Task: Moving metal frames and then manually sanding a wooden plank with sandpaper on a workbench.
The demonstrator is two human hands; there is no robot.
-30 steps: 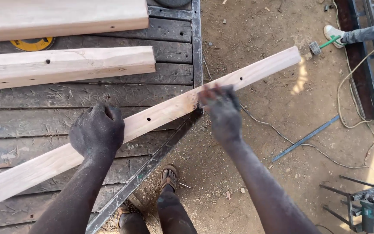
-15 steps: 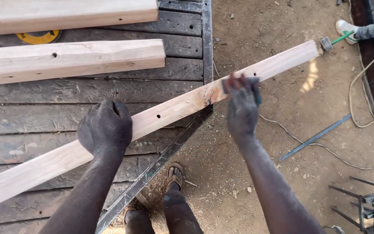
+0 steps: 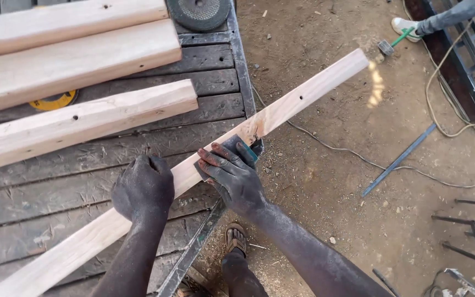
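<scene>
- half a second on, the right hand (image 3: 233, 177) has slid back down the long wooden strip (image 3: 281, 113) from its overhanging stretch to the bench edge, and the left hand (image 3: 143, 187) has kept its place.
- right hand lies flat on the strip, fingers spread over a small dark sanding pad (image 3: 236, 147) with a green edge, pressing it against the wood.
- left hand is clenched in a fist around the strip, just beside the right, pinning it to the workbench (image 3: 39, 203).
- the strip runs diagonally from the lower left corner across the dark, worn planks of the bench and juts out well past its metal edge over the dirt ground (image 3: 325, 209); small holes are drilled along it.
- three thicker wooden beams (image 3: 78, 124) lie side by side on the far part of the bench, with a yellow disc (image 3: 55, 100) partly hidden under one and a round grey grinding disc (image 3: 199, 11) at the top edge.
- below the bench, the person's sandalled foot (image 3: 235, 239) stands in the dust.
- out on the ground lie a thin cable (image 3: 336, 151), a flat metal bar (image 3: 399, 159) and a hammer with a green handle (image 3: 392, 43), close to another person's white shoe (image 3: 407, 25).
</scene>
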